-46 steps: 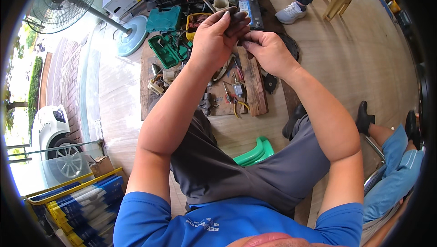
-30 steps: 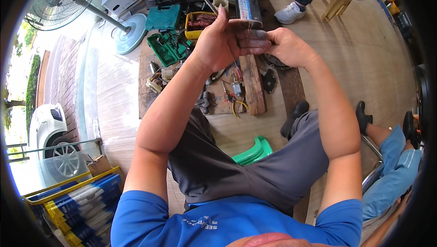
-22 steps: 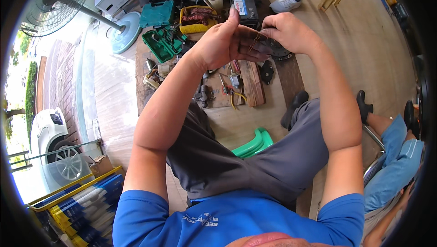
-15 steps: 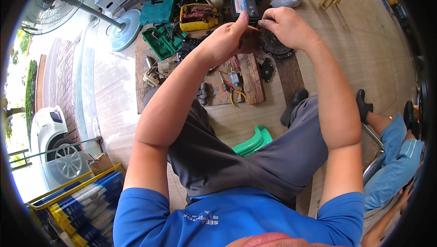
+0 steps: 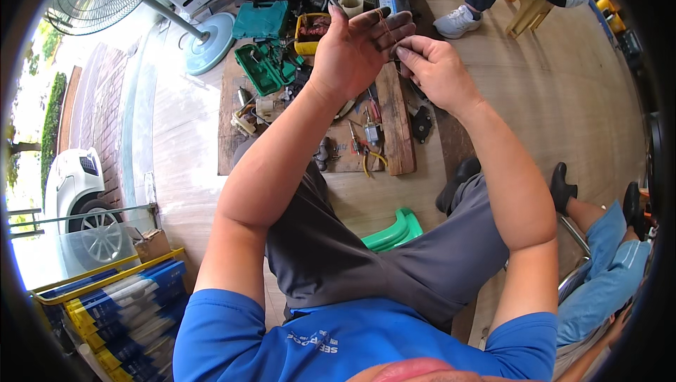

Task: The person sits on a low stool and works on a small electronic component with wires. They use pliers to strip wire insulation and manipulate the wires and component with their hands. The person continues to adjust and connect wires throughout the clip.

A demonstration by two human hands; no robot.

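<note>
My left hand (image 5: 352,51) is raised over the board, palm up with its fingers spread, and the fingertips are darkened with grime. A thin brownish strand (image 5: 384,26) seems to run across those fingers; it is too fine to name. Close against the left fingertips, my right hand (image 5: 433,69) is closed in a pinch, and what lies between its thumb and forefinger is hidden. Below the hands, a wooden board (image 5: 229,160) bears a wooden block (image 5: 396,128), small metal parts and a small motor-like part (image 5: 372,133).
An open green tool case (image 5: 260,72), a yellow tray (image 5: 304,45) and a battery (image 5: 394,3) stand beyond the board. A floor fan (image 5: 204,40) is at the left. A green plastic stool (image 5: 394,233) shows between my legs. Other people sit at the right.
My left hand has turned and opened, palm up with fingers spread. The right hand has come lower and stays pinched beside its fingertips. The view has shifted slightly.
</note>
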